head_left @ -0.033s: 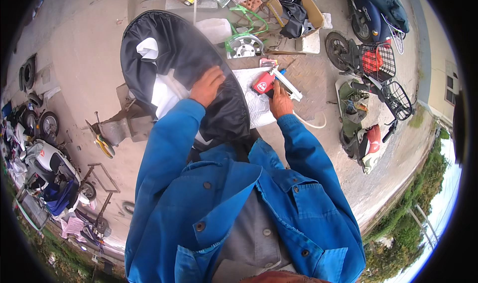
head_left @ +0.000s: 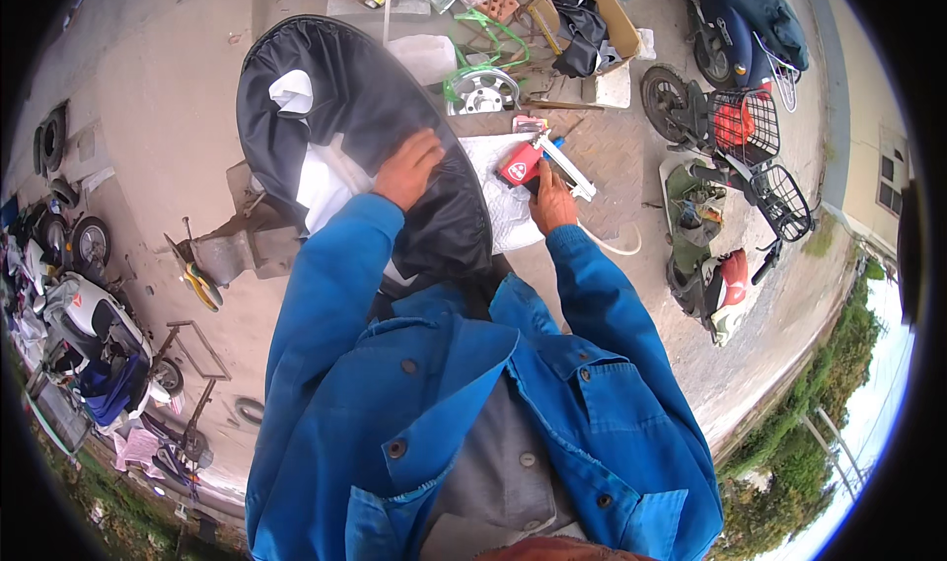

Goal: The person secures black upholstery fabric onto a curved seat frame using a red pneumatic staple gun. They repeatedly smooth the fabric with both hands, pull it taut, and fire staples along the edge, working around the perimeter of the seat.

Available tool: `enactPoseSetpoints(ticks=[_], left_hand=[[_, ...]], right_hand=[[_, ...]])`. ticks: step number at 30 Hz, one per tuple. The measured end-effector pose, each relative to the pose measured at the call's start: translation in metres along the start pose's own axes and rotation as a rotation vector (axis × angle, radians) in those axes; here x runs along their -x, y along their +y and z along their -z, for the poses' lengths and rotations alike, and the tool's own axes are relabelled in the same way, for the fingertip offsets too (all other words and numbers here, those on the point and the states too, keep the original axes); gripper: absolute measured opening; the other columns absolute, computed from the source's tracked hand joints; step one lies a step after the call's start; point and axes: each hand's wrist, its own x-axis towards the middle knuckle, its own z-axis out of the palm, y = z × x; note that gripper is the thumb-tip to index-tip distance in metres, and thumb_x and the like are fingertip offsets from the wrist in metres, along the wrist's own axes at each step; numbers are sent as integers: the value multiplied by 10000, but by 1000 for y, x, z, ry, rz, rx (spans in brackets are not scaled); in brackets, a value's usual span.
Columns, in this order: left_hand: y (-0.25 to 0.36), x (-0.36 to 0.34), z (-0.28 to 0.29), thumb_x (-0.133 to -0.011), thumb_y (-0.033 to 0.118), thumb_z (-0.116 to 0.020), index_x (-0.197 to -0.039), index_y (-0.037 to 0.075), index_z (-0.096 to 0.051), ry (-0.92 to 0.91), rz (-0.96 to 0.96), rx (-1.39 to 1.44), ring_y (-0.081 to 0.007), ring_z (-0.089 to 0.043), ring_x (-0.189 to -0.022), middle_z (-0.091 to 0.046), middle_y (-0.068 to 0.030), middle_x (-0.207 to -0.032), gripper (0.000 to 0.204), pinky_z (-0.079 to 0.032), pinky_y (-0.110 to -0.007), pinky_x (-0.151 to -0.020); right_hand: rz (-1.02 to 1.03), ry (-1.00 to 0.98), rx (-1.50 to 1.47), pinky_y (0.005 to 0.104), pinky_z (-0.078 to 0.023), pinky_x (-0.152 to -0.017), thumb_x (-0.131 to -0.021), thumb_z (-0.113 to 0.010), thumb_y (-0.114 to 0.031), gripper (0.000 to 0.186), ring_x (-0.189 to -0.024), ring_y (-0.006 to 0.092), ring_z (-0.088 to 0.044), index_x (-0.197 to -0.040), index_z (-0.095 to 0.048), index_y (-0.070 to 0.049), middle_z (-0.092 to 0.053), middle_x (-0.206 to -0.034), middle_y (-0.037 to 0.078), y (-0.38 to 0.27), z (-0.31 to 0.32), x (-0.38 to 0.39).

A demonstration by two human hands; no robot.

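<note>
Left hand: the left hand (head_left: 406,169) lies flat on the black seat cover (head_left: 360,117), fingers spread and closed on nothing, pressing the cover down.
Right hand: the right hand (head_left: 550,204) has its fingers curled round a red tool (head_left: 520,164); its white nozzle (head_left: 565,166) points away from the person.
Seat: the cover is stretched over a seat that stands on the worktop (head_left: 602,147), straight ahead of the person's chest; white padding (head_left: 321,171) shows where the cover is not yet drawn across.
Tool place: the tool is just right of the seat, above a white sheet (head_left: 498,201) spread on the worktop.
Doing it well: as I judge it, the flat hand should keep the cover taut and free of wrinkles near the edge, while the tool comes in close and square to the cover, so it bites the fabric and not the hand; the left fingers should stay beside the tool's line, not in it.
Risk: a slack cover would likely bunch at the open white patch.
Count, hands: two, both the person's own.
Count, seats: one; tools in hand: one.
Count, around: one silver wheel hub (head_left: 483,90) beyond the seat, one cardboard box (head_left: 582,18), two scooters (head_left: 735,127) with baskets at the right.
Ground: bare concrete (head_left: 148,117), more parts at the left rim, too small to count.
</note>
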Motion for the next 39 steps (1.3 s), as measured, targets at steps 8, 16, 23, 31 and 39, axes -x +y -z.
enactPoseSetpoints(ticks=[8,16,23,31,39], left_hand=[[2,5,4,-866,-42,-648,-1167,36,-712,1,42,91,-282,-564,-1398,-638,-96,-1353,318,-551,-396,-1052],[-4,16,-6,-870,-25,-641,-1247,39,-685,10,96,158,-267,-506,-1459,-597,-90,-1439,385,-522,-386,-1105],[-8,21,-9,-912,14,-602,-1281,25,-665,6,105,197,-269,-476,-1486,-564,-106,-1480,374,-478,-385,-1161],[-7,18,-5,-931,39,-584,-1304,18,-652,-20,78,192,-265,-460,-1498,-551,-98,-1495,380,-452,-381,-1190],[-9,24,-17,-945,57,-600,-1314,16,-651,47,184,285,-240,-501,-1465,-575,-81,-1468,375,-499,-370,-1141]], right_hand=[[-4,-208,72,512,-588,-884,-803,-810,-237,564,-969,456,-724,-1314,-639,-71,-742,-1067,255,-27,120,-21],[626,-247,335,504,-589,-771,-837,-791,-209,497,-871,403,-744,-1302,-640,-121,-759,-962,190,-122,166,-31],[731,-310,544,470,-591,-722,-926,-718,-215,289,-823,359,-753,-1189,-664,-109,-758,-931,159,-161,140,-55],[708,-344,646,490,-601,-712,-965,-637,-200,164,-795,380,-762,-1076,-648,-80,-757,-908,189,-172,131,-65],[699,-458,759,508,-609,-673,-952,-601,-151,139,-753,397,-766,-986,-680,-41,-748,-775,207,-204,131,-79]])
